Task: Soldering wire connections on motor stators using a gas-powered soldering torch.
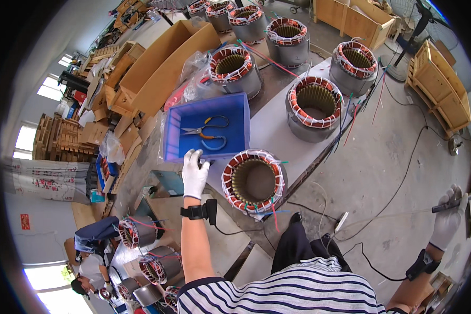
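My left hand (194,175), in a white glove, has its fingers curled over the near edge of a blue-purple plastic bin (168,137). Inside the bin lies a pair of scissors (206,131) with orange and blue handles, blades pointing left. Just right of that hand stands a motor stator (227,183) with red windings laced in white cord. Far out to the right, my gloved right hand (449,222) is closed around a small dark, slim thing (445,206); its kind is unclear. A thin pale line runs leftward from about there.
More stators (314,131) stand on the white-topped bench (267,125) and beyond it. Wooden crates (439,86) are at the right, a long open box (167,63) at the back left. Black cables (403,180) cross the floor. Another person (91,269) works among stators at lower left.
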A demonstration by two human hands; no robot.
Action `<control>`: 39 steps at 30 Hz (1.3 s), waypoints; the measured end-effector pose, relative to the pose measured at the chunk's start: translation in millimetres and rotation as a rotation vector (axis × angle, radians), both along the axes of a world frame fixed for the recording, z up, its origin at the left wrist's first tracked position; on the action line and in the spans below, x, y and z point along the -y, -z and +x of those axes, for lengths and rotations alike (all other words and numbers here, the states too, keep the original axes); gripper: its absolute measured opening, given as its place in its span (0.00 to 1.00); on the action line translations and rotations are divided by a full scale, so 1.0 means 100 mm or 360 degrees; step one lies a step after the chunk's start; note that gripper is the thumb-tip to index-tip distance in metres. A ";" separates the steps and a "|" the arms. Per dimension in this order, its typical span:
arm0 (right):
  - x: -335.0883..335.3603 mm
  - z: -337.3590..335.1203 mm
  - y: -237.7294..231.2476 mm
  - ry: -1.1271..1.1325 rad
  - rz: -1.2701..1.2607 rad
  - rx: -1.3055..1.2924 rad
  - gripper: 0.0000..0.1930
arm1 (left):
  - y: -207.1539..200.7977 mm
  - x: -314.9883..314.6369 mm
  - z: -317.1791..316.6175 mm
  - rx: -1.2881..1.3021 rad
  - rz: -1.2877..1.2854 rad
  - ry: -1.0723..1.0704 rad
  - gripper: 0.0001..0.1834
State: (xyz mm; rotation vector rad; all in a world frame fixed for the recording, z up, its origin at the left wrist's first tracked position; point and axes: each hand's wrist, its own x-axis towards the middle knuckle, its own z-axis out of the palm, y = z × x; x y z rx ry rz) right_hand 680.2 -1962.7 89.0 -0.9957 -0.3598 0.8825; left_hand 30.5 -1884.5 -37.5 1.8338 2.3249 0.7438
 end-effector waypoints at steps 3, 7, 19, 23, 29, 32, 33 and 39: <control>0.01 -0.05 -0.08 0.0077 -0.0008 0.0051 0.17 | -0.15 0.00 0.18 -0.0053 -0.0052 -0.0011 0.23; -0.04 -0.05 -0.06 -0.0575 0.0385 -0.0066 0.18 | -0.36 0.45 0.53 -0.0042 0.0082 -0.0175 0.21; 0.05 0.22 0.00 -0.0901 0.0380 -0.0102 0.17 | -1.07 2.69 2.34 0.0069 0.0739 -0.0676 0.15; 0.19 0.27 0.08 -0.1326 0.0371 -0.0285 0.18 | -0.97 3.65 3.04 0.0119 0.0592 -0.0933 0.16; 0.10 0.39 0.04 -0.2266 0.0597 -0.0594 0.17 | -1.03 4.81 4.11 0.0054 0.0697 -0.1046 0.14; 0.32 0.14 -0.02 -0.2331 0.0475 -0.0593 0.17 | -0.89 5.54 4.72 0.0164 0.0675 -0.1170 0.16; 0.44 0.04 -0.04 -0.2256 0.0411 -0.0502 0.18 | -0.85 5.77 4.95 0.0199 0.0635 -0.1234 0.16; 1.07 -0.21 -0.07 -0.2347 0.0337 -0.0486 0.18 | -0.60 6.97 6.26 0.0258 0.0459 -0.1622 0.15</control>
